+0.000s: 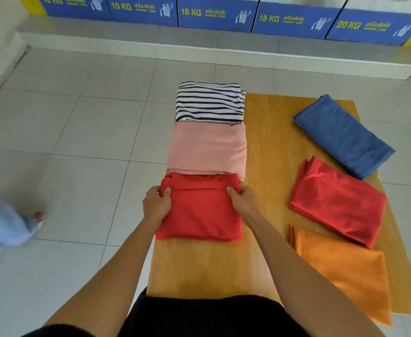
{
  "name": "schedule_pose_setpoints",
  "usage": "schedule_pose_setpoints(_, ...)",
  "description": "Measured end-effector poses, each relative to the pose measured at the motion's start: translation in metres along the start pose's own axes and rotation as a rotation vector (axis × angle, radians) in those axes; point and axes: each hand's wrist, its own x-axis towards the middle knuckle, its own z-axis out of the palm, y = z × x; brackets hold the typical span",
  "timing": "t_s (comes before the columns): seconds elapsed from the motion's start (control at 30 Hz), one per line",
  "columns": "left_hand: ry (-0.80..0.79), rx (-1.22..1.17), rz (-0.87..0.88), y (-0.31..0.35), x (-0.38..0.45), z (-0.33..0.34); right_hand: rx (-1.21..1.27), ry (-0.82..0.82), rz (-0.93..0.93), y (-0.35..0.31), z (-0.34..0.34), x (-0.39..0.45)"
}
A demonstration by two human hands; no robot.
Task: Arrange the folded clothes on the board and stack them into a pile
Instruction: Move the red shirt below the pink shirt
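Note:
A wooden board (267, 147) lies on the tiled floor. Along its left edge sit three folded clothes in a row: a striped one (209, 102) farthest, a pink one (208, 148) in the middle, and a red one (201, 212) nearest. My left hand (156, 205) grips the red one's far left corner and my right hand (243, 200) grips its far right corner. On the board's right side lie a folded blue cloth (343, 136), a second red cloth (337, 200) and an orange cloth (345, 271).
A raised tiled step (199, 48) with blue washer panels (216, 13) runs across the back. Another person's foot and light blue trouser leg (7, 222) stand on the floor at the left. My dark clothing (199, 317) fills the bottom edge.

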Motion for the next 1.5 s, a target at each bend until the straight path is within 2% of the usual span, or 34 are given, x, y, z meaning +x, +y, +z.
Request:
schedule_pose_setpoints(0.17, -0.013, -0.008, 0.006, -0.001, 0.003, 0.002, 0.042, 0.018, 0.011, 0.004, -0.002, 0.0)
schedule_pose_setpoints(0.33, -0.032, 0.025, 0.026, 0.003, 0.001, -0.007, 0.029, -0.045, 0.016, -0.001, -0.012, -0.01)
schedule_pose_setpoints(0.5, 0.093, 0.044, 0.185, 0.007, -0.025, -0.018, 0.073, 0.018, 0.005, 0.011, -0.028, -0.031)
schedule_pose_setpoints(0.67, 0.092, -0.034, 0.346, 0.008, -0.08, 0.003, 0.213, 0.083, -0.001, 0.042, -0.04, -0.079)
schedule_pose_setpoints(0.73, 0.034, -0.076, 0.374, 0.008, -0.106, 0.022, 0.279, 0.088, 0.03, 0.056, -0.046, -0.1)
schedule_pose_setpoints(0.83, -0.144, -0.039, 0.417, 0.006, -0.137, 0.053, 0.327, 0.082, 0.057, 0.073, -0.06, -0.127)
schedule_pose_setpoints(1.03, -0.385, 0.098, 0.398, 0.007, -0.165, 0.089, 0.441, 0.211, 0.046, 0.085, -0.104, -0.144)
schedule_pose_setpoints(1.13, -0.447, 0.136, 0.372, 0.007, -0.17, 0.099, 0.477, 0.268, 0.048, 0.091, -0.126, -0.141)
schedule_pose_setpoints(1.33, -0.601, 0.234, 0.364, 0.023, -0.178, 0.141, 0.394, 0.442, 0.027, 0.108, -0.182, -0.129)
schedule_pose_setpoints(1.5, -0.558, 0.304, 0.381, 0.05, -0.199, 0.192, 0.343, 0.609, 0.073, 0.128, -0.248, -0.119)
